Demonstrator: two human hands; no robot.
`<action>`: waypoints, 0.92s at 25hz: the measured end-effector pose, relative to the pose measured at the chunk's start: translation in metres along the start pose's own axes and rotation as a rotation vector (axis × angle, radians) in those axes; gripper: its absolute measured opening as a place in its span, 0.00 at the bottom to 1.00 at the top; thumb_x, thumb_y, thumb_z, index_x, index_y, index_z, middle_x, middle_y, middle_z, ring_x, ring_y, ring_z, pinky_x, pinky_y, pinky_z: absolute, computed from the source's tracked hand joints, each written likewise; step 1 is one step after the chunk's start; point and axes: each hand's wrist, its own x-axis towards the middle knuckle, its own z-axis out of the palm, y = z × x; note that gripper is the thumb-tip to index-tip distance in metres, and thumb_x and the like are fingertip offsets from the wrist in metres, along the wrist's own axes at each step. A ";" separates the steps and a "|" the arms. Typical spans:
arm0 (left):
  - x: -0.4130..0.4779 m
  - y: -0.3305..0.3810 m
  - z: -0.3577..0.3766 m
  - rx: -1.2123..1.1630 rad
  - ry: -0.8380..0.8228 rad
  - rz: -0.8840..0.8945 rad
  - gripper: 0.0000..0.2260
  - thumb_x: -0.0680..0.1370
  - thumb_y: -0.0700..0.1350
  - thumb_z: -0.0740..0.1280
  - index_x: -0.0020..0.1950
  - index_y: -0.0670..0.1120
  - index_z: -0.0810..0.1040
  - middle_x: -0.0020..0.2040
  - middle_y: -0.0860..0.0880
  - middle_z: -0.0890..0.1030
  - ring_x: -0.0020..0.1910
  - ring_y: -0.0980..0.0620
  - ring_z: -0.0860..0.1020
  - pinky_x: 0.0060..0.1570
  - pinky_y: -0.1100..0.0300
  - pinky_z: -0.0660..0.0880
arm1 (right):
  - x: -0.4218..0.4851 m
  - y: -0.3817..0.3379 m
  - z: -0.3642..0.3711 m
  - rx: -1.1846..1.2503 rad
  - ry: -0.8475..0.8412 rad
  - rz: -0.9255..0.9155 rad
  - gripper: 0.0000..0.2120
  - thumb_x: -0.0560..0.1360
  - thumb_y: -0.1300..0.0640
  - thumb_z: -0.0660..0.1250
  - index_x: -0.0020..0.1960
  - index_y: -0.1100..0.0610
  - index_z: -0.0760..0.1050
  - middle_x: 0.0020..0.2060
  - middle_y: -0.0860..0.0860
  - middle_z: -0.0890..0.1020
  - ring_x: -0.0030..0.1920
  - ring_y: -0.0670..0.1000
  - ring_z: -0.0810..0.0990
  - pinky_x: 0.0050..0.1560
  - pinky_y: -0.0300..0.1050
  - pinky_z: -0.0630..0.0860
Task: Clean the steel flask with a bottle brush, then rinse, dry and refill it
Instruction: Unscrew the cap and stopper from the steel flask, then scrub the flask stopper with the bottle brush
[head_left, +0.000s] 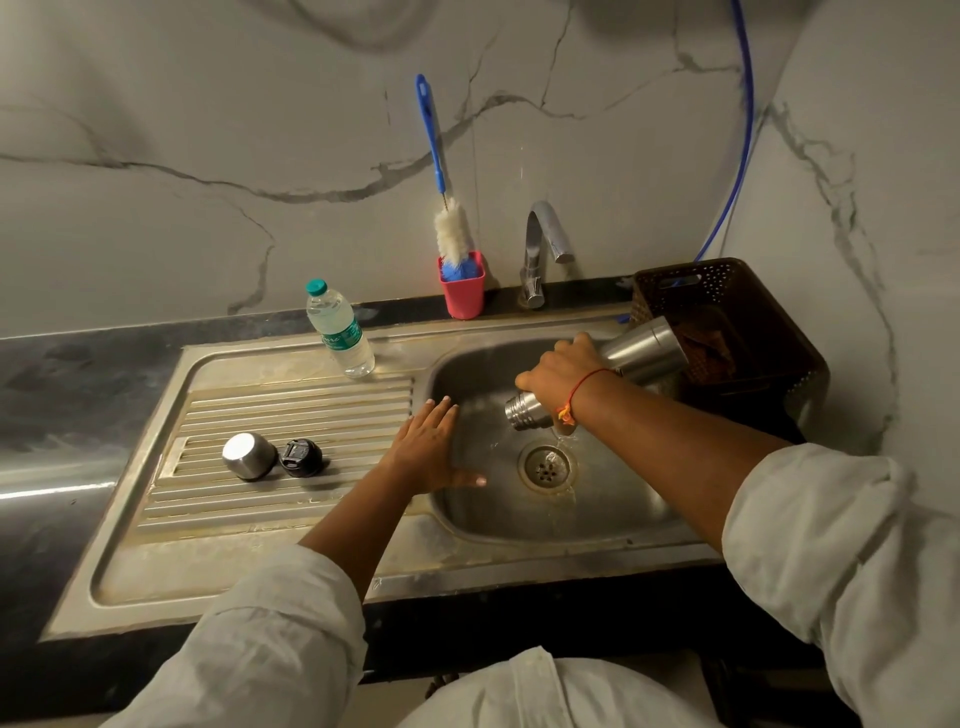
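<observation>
While tilted mouth-down above the drain, trickling water: steel flask gripped round its middle by the right hand, fingers curled around it, base up toward 2 o'clock, neck poking out below the knuckles. Left hand flat, fingers straight and spread, resting on the sink edge at 9 o'clock. Bottle brush upright at 12.

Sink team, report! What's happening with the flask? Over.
Right hand grips steel flask, tipped mouth-down, water draining. Left hand open on sink edge. Nothing blocking.
</observation>
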 end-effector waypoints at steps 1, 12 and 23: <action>0.000 0.000 0.000 0.002 -0.002 -0.003 0.58 0.69 0.74 0.69 0.85 0.45 0.44 0.85 0.45 0.44 0.83 0.42 0.42 0.81 0.42 0.48 | 0.000 0.000 -0.001 -0.012 -0.004 0.002 0.29 0.65 0.47 0.78 0.63 0.44 0.71 0.54 0.53 0.79 0.57 0.59 0.76 0.57 0.58 0.69; -0.001 -0.006 0.001 -0.018 -0.002 0.013 0.57 0.69 0.74 0.69 0.85 0.45 0.45 0.85 0.44 0.45 0.83 0.41 0.43 0.81 0.42 0.49 | 0.008 -0.015 -0.005 -0.150 0.050 -0.018 0.22 0.71 0.41 0.72 0.62 0.44 0.74 0.54 0.54 0.80 0.57 0.59 0.75 0.58 0.57 0.68; -0.023 -0.008 -0.045 -0.572 0.026 0.019 0.51 0.72 0.59 0.78 0.84 0.46 0.51 0.82 0.44 0.60 0.80 0.42 0.61 0.75 0.48 0.63 | 0.024 -0.038 -0.018 -0.110 0.325 -0.144 0.22 0.68 0.46 0.76 0.59 0.49 0.73 0.55 0.51 0.80 0.59 0.57 0.75 0.59 0.55 0.67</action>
